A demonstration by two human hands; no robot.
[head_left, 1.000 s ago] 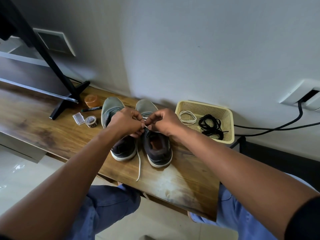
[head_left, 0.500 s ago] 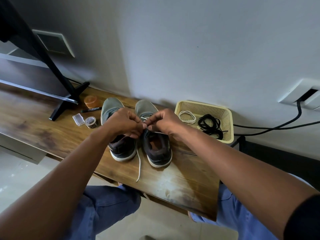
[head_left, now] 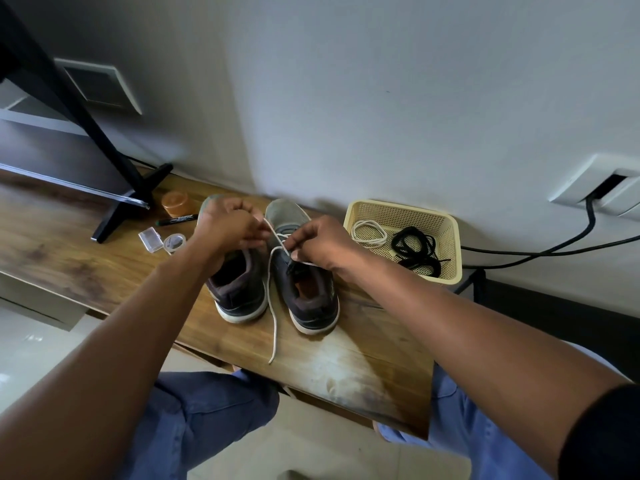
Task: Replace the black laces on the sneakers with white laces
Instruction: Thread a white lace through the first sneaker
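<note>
Nearest to me, I am seeing blue-trousered knees [head_left: 207, 410] showing below the front edge of the wooden counter [head_left: 363, 375]. The free end of a white lace [head_left: 274, 327] is trailing across the counter between the two sneakers toward that edge. The left sneaker [head_left: 239, 289] and right sneaker [head_left: 304, 292] are standing side by side, heels toward me, toes toward the wall. Above them, the left hand [head_left: 228, 230] is pinching a run of the white lace with curled fingers, and the right hand [head_left: 318, 242] is pinching the same lace over the right sneaker's eyelets; the lace is stretching taut between the two hands. To the left, a small clear box [head_left: 150, 239], a tape roll [head_left: 175, 242], a black marker [head_left: 176, 220] and an orange lid [head_left: 176, 203] are lying near a black stand foot [head_left: 128, 206]. To the right, a cream basket [head_left: 450, 271] is holding a second coiled white lace [head_left: 369, 231] and the black laces [head_left: 415, 249], lying apart from each other. Farthest back, cables [head_left: 554, 249] are running along the wall.
</note>
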